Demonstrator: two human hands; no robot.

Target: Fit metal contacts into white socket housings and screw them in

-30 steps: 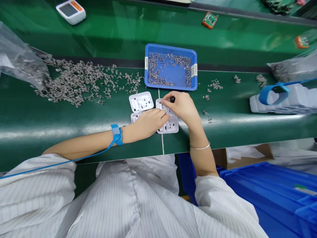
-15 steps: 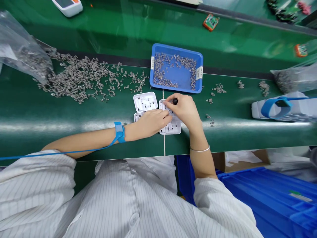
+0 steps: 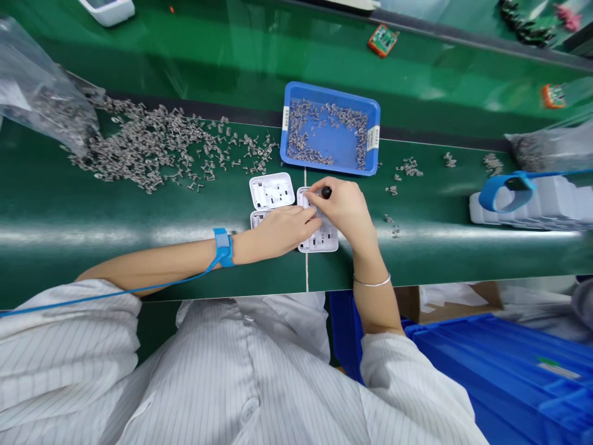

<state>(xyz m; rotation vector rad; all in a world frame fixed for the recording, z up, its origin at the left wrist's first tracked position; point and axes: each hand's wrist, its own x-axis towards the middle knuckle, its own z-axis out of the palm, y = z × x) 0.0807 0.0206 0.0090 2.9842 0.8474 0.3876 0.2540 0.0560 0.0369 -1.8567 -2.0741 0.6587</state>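
Note:
White plastic housings (image 3: 330,243) lie in front of me, their inner sides facing up with small dark parts in them. My left hand (image 3: 288,230) comes across from the left and rests over the housings, fingers closed at the upper right one; what they pinch is hidden. My right hand (image 3: 341,201) is closed around a tool with a rounded black end (image 3: 327,192), its fingertips low at that housing's upper edge. The tool's tip is hidden. Just left of this lies another open white housing (image 3: 272,191), partly beside my left hand.
Behind the housings stands a blue tray (image 3: 331,165) of small metal springs. A large heap of springs (image 3: 143,148) spreads from a plastic bag (image 3: 39,93) at left. Stacked white housings (image 3: 551,201) stand at right. Orange-edged circuit boards (image 3: 383,41) lie on the green belt beyond.
The circuit boards and the white device on the far belt have moved left. A blue strap at right has shifted left. My hands stay almost in place over the housings.

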